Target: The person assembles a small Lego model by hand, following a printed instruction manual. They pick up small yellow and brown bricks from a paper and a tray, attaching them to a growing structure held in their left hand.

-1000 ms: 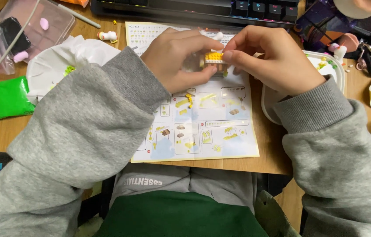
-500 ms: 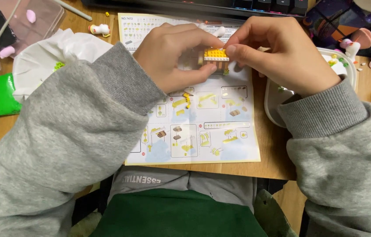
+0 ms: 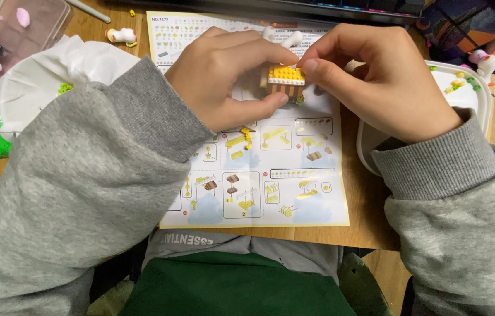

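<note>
Head view: both hands' fingers (image 3: pixel 271 58) pinch yellow-brown brick model (image 3: pixel 286 81).

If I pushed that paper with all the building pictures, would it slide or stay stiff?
The instruction sheet looks thin and flat on the wooden desk, so it would probably slide easily and flop if lifted. Its fold creases suggest it bends readily. Both hands hover over it, holding the small brick model.

Brick model (image 3: pixel 285 81): glossy studded plastic, yellow over brown.
Leaflet (image 3: pixel 259 175), under the model: smooth printed paper, slight sheen.
Table (image 3: pixel 364 205), under the leaflet: matt wood grain.
Sleeves (image 3: pixel 101 175), beside the leaflet: soft matt knit, ribbed cuffs.
Tray (image 3: pixel 481 96), right of the leaflet: smooth white plastic.
</note>
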